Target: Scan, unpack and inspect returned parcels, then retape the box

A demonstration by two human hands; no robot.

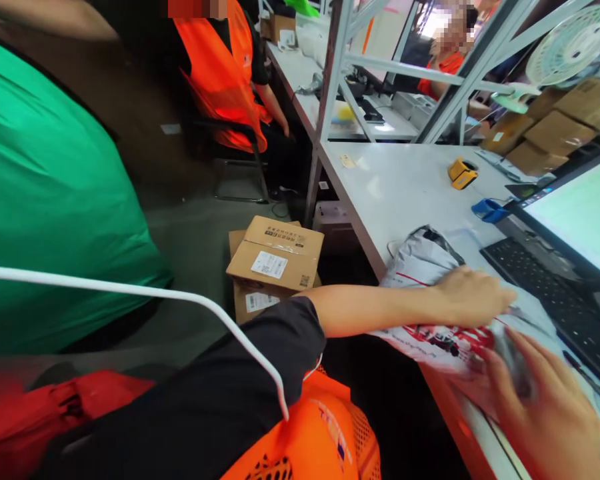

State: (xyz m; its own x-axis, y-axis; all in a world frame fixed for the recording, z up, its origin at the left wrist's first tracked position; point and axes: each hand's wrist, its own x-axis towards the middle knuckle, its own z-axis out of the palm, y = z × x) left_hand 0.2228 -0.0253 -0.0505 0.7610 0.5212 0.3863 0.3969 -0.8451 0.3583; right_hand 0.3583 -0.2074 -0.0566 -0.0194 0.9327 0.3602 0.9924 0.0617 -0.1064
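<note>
A white and grey plastic mailing bag (pixel 420 257) with red print lies across the near edge of the desk, partly hanging over it. My left hand (pixel 473 297) reaches over the bag, its fingers closed on the plastic. At the lower right, my right hand (pixel 550 400) is curled at the bag's near side. A grey, blurred fold of the bag shows between its thumb and fingers. My hands and forearm hide part of the bag's top and print.
Beyond the bag are a keyboard (pixel 540 273), monitor (pixel 580 207), yellow device (pixel 463 173) and blue object (pixel 490 210) on the white desk (pixel 365 180). Stacked cardboard boxes (pixel 285 243) stand on the floor. A white cable (pixel 180 293) crosses left, before a green sack (pixel 55 200). A co-worker (pixel 220 80) sits behind.
</note>
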